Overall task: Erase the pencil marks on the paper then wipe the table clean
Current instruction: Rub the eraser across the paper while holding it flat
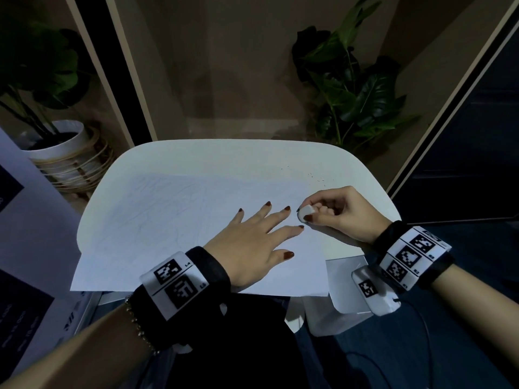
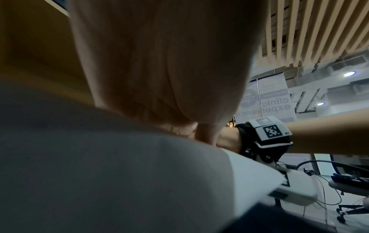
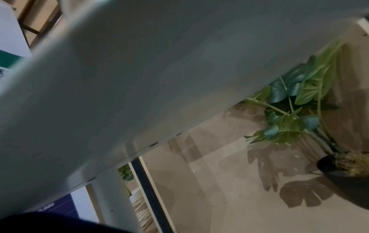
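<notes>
A large creased white paper (image 1: pixel 168 220) covers most of the white table (image 1: pixel 224 155), and its near edge hangs over the table's front. My left hand (image 1: pixel 261 237) lies flat on the paper with fingers spread, pressing it down. Just right of its index finger, my right hand (image 1: pixel 331 211) pinches a small white eraser (image 1: pixel 305 212) against the paper near its right edge. Only faint pencil lines show on the sheet. The left wrist view is filled by the palm (image 2: pixel 159 63) over the paper (image 2: pixel 99 157). In the right wrist view only the table (image 3: pixel 139 78) shows, no hand.
Dark eraser crumbs (image 1: pixel 316 178) lie scattered on the bare table beyond the right hand. A plant in a white pot (image 1: pixel 61 147) stands on the floor at left, and a leafy plant (image 1: pixel 356 94) behind the table at right. A white box (image 1: pixel 342 290) sits below the table's near right corner.
</notes>
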`<state>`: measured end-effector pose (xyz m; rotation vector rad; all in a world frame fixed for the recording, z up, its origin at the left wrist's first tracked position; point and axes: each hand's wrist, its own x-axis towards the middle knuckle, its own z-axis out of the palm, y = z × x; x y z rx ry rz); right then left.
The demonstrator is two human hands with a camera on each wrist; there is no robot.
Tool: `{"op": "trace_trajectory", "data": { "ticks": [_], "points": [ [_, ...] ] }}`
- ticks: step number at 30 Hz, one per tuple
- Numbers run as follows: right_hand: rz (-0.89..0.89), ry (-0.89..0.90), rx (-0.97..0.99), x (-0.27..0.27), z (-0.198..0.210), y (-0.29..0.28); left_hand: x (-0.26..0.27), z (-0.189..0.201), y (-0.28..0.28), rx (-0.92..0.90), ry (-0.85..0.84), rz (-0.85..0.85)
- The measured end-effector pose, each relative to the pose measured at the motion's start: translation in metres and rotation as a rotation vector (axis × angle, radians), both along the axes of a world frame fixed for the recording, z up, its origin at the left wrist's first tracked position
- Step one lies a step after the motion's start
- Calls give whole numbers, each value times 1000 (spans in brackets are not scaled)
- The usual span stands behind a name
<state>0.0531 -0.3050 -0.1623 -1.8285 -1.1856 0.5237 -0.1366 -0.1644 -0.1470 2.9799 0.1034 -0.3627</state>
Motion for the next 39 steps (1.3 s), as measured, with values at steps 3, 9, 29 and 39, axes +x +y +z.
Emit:
{"op": "trace_trajectory", "data": {
  "ticks": [3, 9, 29, 39],
  "points": [
    [-22, 23, 21, -1, -2, 0, 1, 0, -2, 37, 40, -14],
    [2, 41, 5, -3, 2, -1, 1, 1, -4, 29, 62, -15],
    [-152, 202, 71, -6, -4, 0, 0, 1, -3, 11, 70, 50],
    [-123, 195, 82, -18, 3, -14, 0, -1, -9, -12, 54, 89]
  ]
}}
